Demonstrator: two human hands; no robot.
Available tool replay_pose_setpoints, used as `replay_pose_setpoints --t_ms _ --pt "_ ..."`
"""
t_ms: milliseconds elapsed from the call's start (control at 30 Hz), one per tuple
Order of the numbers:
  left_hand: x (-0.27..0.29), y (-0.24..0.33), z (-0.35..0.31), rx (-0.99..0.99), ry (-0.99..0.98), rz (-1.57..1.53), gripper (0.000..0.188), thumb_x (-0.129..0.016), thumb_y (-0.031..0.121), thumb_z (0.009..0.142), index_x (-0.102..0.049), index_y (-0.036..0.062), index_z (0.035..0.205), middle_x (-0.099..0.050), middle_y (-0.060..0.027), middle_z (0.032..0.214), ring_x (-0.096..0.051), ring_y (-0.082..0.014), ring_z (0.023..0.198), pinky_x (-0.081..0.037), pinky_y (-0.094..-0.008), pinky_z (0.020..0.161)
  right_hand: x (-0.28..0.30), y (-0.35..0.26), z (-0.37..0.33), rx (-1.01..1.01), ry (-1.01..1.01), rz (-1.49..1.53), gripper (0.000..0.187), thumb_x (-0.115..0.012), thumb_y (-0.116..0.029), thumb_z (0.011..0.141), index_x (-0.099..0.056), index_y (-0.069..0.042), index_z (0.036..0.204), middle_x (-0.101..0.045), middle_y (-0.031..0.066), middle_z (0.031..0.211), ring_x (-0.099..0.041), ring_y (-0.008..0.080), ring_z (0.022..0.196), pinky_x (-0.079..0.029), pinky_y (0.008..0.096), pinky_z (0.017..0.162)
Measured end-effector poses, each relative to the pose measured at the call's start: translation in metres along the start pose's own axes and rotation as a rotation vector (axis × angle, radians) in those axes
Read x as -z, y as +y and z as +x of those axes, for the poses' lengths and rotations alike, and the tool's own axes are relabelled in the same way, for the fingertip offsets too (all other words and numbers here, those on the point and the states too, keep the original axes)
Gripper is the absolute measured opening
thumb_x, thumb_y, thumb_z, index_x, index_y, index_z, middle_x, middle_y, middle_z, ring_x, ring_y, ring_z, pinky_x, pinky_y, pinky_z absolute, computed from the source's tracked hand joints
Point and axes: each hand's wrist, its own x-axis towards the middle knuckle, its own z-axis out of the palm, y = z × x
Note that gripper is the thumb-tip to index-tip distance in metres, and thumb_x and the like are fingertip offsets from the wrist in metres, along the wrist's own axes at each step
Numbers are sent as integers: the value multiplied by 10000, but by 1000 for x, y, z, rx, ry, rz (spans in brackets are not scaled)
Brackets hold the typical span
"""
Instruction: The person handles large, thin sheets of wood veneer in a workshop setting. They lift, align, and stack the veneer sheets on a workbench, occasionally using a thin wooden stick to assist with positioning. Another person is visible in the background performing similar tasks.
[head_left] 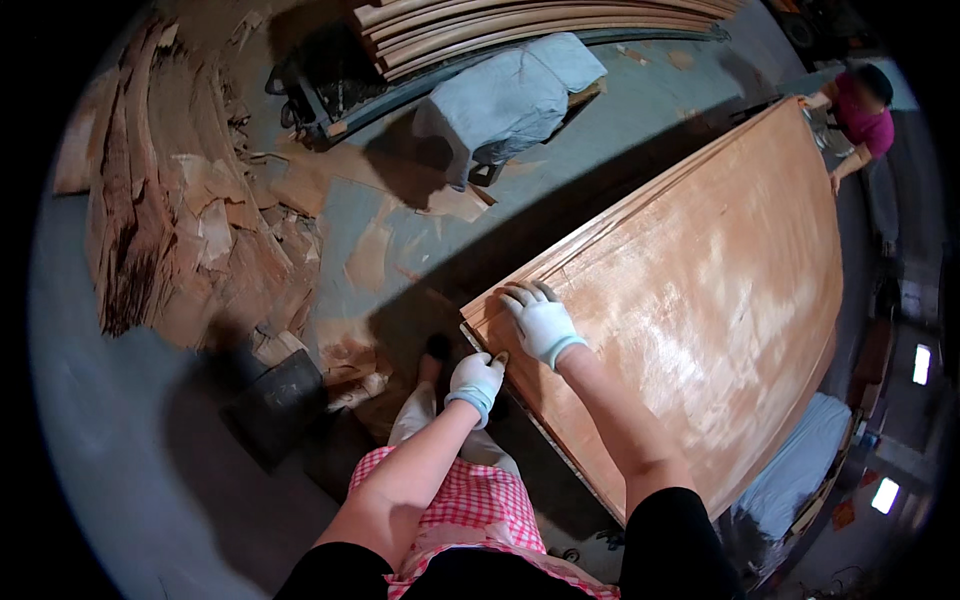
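A wide stack of reddish-brown wood veneer sheets [690, 300] spreads in front of me and to the right, its top surface glossy in patches. My right hand [545, 322], in a white glove with dark fingertips, lies on the top sheet near its left corner, fingers stretched out. My left hand [477, 380], gloved the same way, is closed at the near edge of the stack, thumb against the sheet's rim; its fingertips are partly hidden. At the far right end a co-worker in a magenta top [862, 120] has both hands at the sheet's edge.
A big heap of torn veneer scraps [190, 220] lies on the floor at left. Beyond the stack stands a bundle under a pale blue cover [510, 95]. Long curved boards [540, 25] are piled at the back. A dark box-like object [275, 405] sits at lower left.
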Motion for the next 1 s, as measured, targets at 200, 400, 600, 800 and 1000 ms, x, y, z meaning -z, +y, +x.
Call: replay_pose_setpoints --t_ms 200,400,600,800,1000 --pt "4 -4 -3 -1 2 -68 456 -538 484 893 -681 53 856 -648 -234 868 -618 -421 825 -495 -481 732 14 -4 29 60 -364 -183 323 -504 -117 832 -641 -141 1123 -604 93 1142 -516 258 1193 -200 437 1168" --pt "14 -8 -41 -110 44 -63 456 -624 502 842 -654 48 849 -638 -214 810 -606 -393 731 -483 -465 662 36 8 14 135 -221 -86 213 -526 -128 822 -641 -121 1003 -617 102 1133 -529 258 1186 -191 463 1168" --pt "20 6 -43 -401 401 -398 510 -774 325 752 -592 47 1139 -631 -161 1025 -618 -321 932 -507 -403 774 40 17 -5 148 -227 -31 151 -546 -132 846 -642 -113 961 -644 92 1050 -566 254 1121 -223 463 1155" --pt "26 13 1 -134 164 -338 324 -682 275 810 -660 7 992 -663 -212 959 -626 -381 923 -496 -434 814 28 17 18 128 -296 -26 234 -560 -194 844 -652 -131 1050 -639 90 1047 -569 264 1103 -234 437 1152" --pt "8 6 5 -203 352 -322 368 -700 313 793 -665 14 1005 -660 -219 944 -625 -386 914 -495 -430 817 28 16 38 109 -450 -87 224 -582 -307 870 -685 -151 994 -647 95 1021 -552 276 1141 -240 428 1146"
